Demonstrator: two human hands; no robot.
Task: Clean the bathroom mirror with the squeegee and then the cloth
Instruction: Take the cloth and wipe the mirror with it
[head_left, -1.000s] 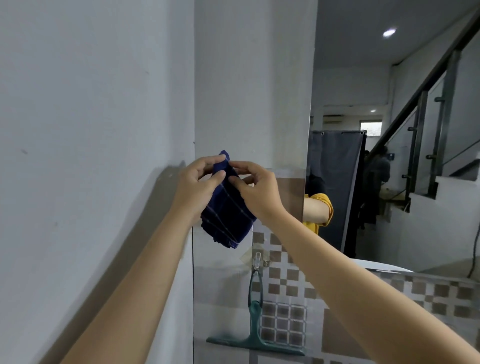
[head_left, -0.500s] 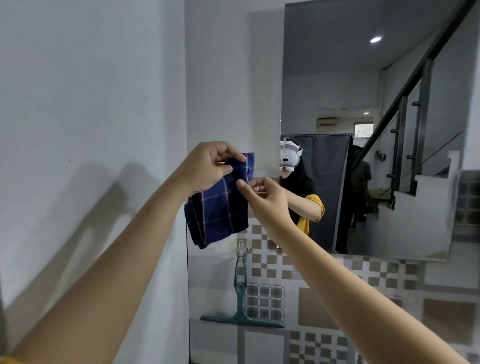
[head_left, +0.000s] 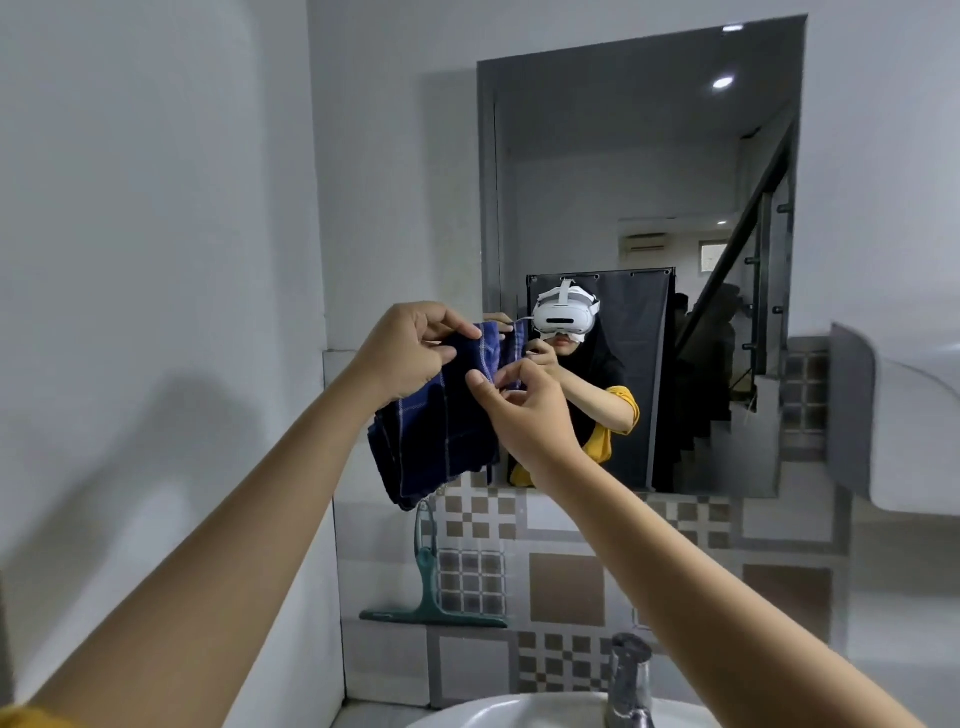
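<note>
both hands raised in front of the lower left corner of the mirror (head_left: 639, 171). left hand (head_left: 410, 353) has its grip closed on the top left edge of the dark blue checked cloth (head_left: 436, 431), thumb and curled fingers pinching the fabric. right hand (head_left: 524, 410) pinches the cloth's upper right part between thumb and forefinger, other fingers loosely bent. the two hands sit near each other, cloth stretched between them.

cloth hangs folded below the hands, long axis roughly vertical with a slight tilt, lower end drifting toward the left and down. its bottom edge overlaps the mirror's lower left corner and reaches just above the squeegee handle. thin pale lines cross the weave.

squeegee (head_left: 428, 587), green, hangs on the tiled wall (head_left: 566, 587) under the mirror, handle up, long axis vertical; blade at the bottom runs horizontal. neither hand touches it.

mirror upright, taller than wide, fixed to the white wall above the tiles. in it, the person's reflection wearing a white headset (head_left: 565, 317), yellow sleeve, cloth's reflection.

bottom of view: white sink (head_left: 498, 712) rim, chrome tap (head_left: 628, 680) upright at its back edge.
</note>
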